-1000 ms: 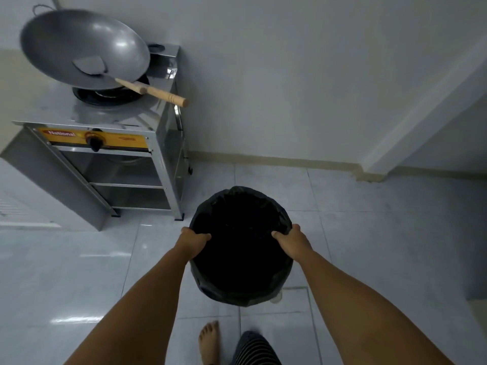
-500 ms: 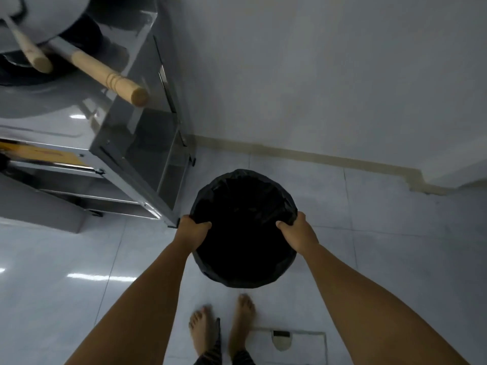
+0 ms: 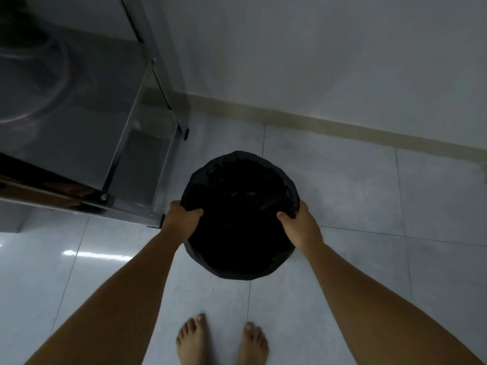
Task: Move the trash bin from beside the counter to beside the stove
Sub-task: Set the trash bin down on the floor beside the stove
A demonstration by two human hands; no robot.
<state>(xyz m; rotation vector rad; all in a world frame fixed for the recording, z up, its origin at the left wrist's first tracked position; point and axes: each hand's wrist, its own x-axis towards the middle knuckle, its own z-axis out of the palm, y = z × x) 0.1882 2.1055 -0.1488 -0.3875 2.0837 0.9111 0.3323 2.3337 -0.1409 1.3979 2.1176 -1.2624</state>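
The trash bin (image 3: 241,204) is round and lined with a black bag, seen from straight above. It sits low over the tiled floor just right of the stove's front right leg. My left hand (image 3: 180,219) grips its left rim and my right hand (image 3: 300,225) grips its right rim, thumbs inside. The steel stove stand (image 3: 87,122) fills the upper left, its top dark and close to the camera. Whether the bin touches the floor cannot be told.
A white wall with a beige skirting strip (image 3: 329,125) runs behind the bin. My bare feet (image 3: 221,341) stand on the pale floor tiles below it. The stove's leg (image 3: 158,222) is right next to my left hand.
I have stepped closer to the stove and bent down. The bin has gone lower and nearer the wall, beside the stove's right side. The wok has left the view.
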